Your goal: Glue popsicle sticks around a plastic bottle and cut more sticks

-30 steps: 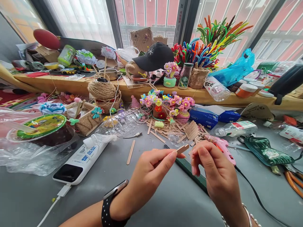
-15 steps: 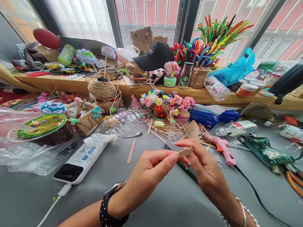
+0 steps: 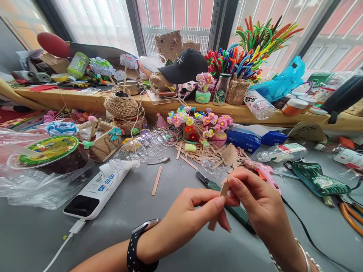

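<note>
Between the thumb and fingers of my left hand [image 3: 195, 215] a flat wooden stick [image 3: 224, 190] is pinched, tilted with its lower end pointing down toward the table. My right hand [image 3: 252, 196] touches the stick's upper end with its thumb and fingertips closed on it. Under my hands lies a dark green tool with a metal tip [image 3: 241, 217], partly covered by them. Another wooden stick [image 3: 157, 181] rests alone on the grey table to the left. A heap of wooden sticks [image 3: 195, 156] is spread behind my hands.
A pink glue gun [image 3: 272, 180] lies right of my right hand, its black cord running forward. At left are a white phone-like device [image 3: 93, 194] with a cable and a round green-lidded tub [image 3: 51, 151]. Orange-handled scissors [image 3: 350, 217] lie far right. Crafts and bottles line the wooden shelf [image 3: 170, 107].
The stick has turned from nearly level to steeply tilted. My right fingers have closed on its upper end. Both hands have shifted slightly right, and more of the green tool shows.
</note>
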The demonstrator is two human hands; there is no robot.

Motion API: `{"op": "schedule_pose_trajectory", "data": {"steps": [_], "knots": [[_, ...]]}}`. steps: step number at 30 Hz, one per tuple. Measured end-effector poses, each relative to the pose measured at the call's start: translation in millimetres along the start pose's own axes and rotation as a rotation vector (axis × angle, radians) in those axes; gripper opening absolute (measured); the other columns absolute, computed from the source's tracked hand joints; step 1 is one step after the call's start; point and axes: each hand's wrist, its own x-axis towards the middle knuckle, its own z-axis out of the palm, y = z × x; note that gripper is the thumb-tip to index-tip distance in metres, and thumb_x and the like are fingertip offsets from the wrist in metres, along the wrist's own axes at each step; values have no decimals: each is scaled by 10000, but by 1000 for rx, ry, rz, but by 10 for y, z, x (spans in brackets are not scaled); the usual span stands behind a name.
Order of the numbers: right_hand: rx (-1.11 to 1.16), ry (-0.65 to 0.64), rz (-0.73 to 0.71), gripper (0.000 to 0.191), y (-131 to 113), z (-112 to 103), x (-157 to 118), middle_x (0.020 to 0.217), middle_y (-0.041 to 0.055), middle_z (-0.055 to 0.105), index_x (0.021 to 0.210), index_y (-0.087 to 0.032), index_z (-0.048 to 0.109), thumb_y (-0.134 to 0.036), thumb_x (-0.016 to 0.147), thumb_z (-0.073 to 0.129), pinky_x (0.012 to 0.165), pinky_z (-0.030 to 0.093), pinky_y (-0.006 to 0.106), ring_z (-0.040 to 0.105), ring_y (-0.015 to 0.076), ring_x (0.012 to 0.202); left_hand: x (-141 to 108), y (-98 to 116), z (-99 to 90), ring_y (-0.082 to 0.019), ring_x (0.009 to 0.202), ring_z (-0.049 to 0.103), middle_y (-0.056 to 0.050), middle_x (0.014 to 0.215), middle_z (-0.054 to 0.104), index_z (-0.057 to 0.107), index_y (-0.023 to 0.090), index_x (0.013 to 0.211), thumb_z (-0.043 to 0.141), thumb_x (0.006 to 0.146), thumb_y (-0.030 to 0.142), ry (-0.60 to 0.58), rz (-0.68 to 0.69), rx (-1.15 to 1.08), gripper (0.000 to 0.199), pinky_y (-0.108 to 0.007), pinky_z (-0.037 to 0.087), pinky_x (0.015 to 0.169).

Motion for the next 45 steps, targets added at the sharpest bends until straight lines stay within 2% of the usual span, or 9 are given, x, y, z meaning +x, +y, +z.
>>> {"op": "schedule_pose_trajectory", "data": {"steps": [2,5,18,23,28,32,40,45], "knots": [[-38,-8,-7,123,0,-4,5,632,-49,465,710,-212,525,-260,797,453,509,352,167,436,50,557,11,-23,25,-111,651,541,-38,695,627,627,129,877,417,809,296,-76,-35,-107,277,-214,431,638],[-68,-29,-6,138,-8,-12,11,643,-48,476,715,-216,542,-261,801,445,533,360,161,450,49,578,20,-42,44,-138,706,578,-60,726,643,618,104,892,437,802,279,-114,-75,-249,267,-270,450,717],[-22,-46,58,189,-24,-26,32,676,-28,514,775,-234,587,-300,809,413,543,389,163,484,72,614,14,-51,58,-140,682,599,-78,742,653,618,89,881,459,793,257,-103,-104,-360,247,-279,477,692],[142,-112,193,223,5,-15,27,581,-30,473,785,-209,587,-354,796,418,471,362,179,436,73,520,13,-38,57,-142,673,597,-72,731,649,617,91,871,460,790,262,-104,-106,-356,246,-289,475,693],[410,-162,362,196,68,29,11,530,-51,404,792,-201,538,-371,783,441,395,267,171,345,53,443,4,-50,59,-149,679,596,-66,731,646,619,100,865,471,782,272,-111,-122,-369,242,-300,476,690],[531,-189,422,196,84,58,15,479,-71,349,771,-192,510,-377,781,446,366,207,164,270,37,390,-2,-60,60,-147,676,596,-63,727,646,624,102,852,477,778,264,-108,-131,-379,231,-300,476,690],[573,-183,414,163,81,72,24,483,-71,365,765,-210,519,-354,788,445,397,254,160,308,45,415,24,-50,53,-130,659,591,-46,697,634,611,98,826,510,757,244,-107,-141,-397,190,-279,473,674],[471,-145,325,174,105,36,21,599,-32,448,790,-205,562,-339,788,451,486,317,186,383,65,526,40,-60,16,-83,519,544,-8,572,586,544,98,625,582,693,213,-66,-146,-406,139,-192,447,522]]}}
